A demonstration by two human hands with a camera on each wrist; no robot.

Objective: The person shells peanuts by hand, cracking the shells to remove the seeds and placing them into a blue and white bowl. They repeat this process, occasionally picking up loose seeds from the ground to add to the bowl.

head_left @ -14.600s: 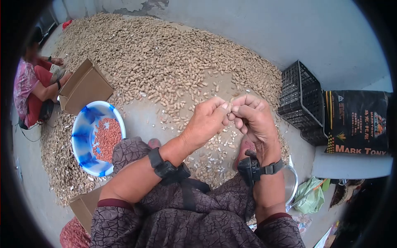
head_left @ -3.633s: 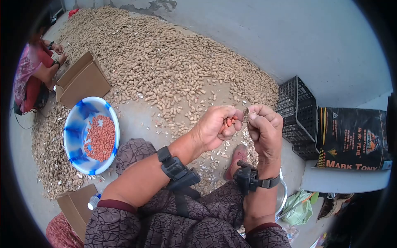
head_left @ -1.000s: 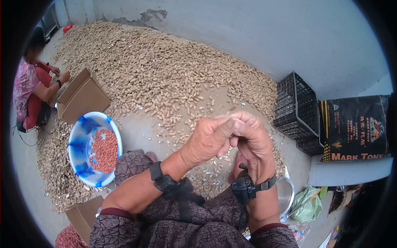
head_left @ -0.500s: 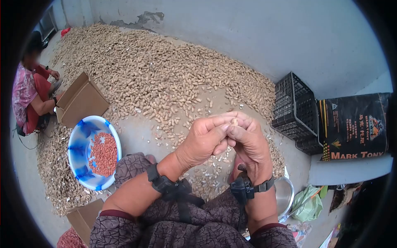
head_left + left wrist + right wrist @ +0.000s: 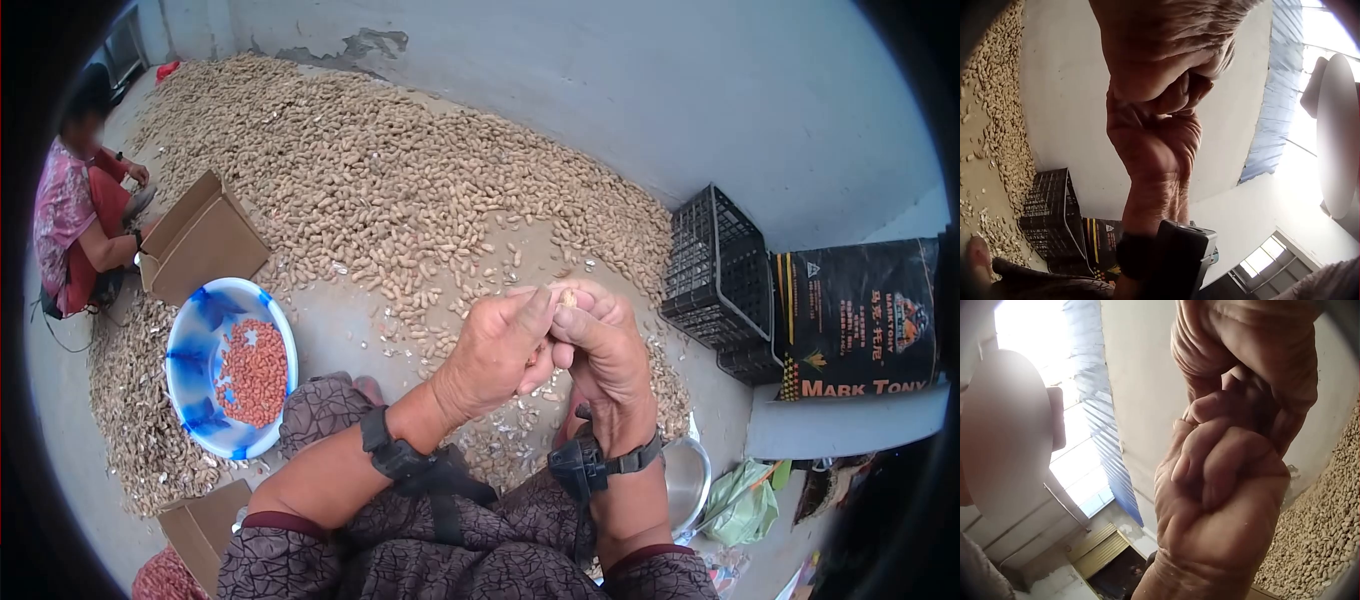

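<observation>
In the head view my left hand [image 5: 495, 345] and right hand [image 5: 608, 345] meet in front of me, above the lap. A pale peanut [image 5: 569, 299] shows between the fingertips, pinched by the right thumb and fingers, with the left thumb beside it. Reddish peanut kernels [image 5: 533, 357] peek out from the curled lower fingers of the left hand. In the left wrist view the left hand [image 5: 1172, 50] hangs above the right hand [image 5: 1154, 147] and hides the peanut. The right wrist view shows the left hand's fingers [image 5: 1235, 456] curled toward the palm.
A heap of unshelled peanuts [image 5: 370, 170] spreads along the wall. At left stand a blue-and-white basin [image 5: 180, 375] of shelled kernels, a cardboard box [image 5: 205, 240] and a squatting person [image 5: 75, 215]. Black crates [image 5: 715, 270], a black sack [image 5: 850, 320] and a metal bowl [image 5: 708, 470] are at right.
Kernels came into sight in the left hand 3.6 s ago. One second ago the closed hands hid the peanut; now it shows between the fingertips, and the left thumb has lifted.
</observation>
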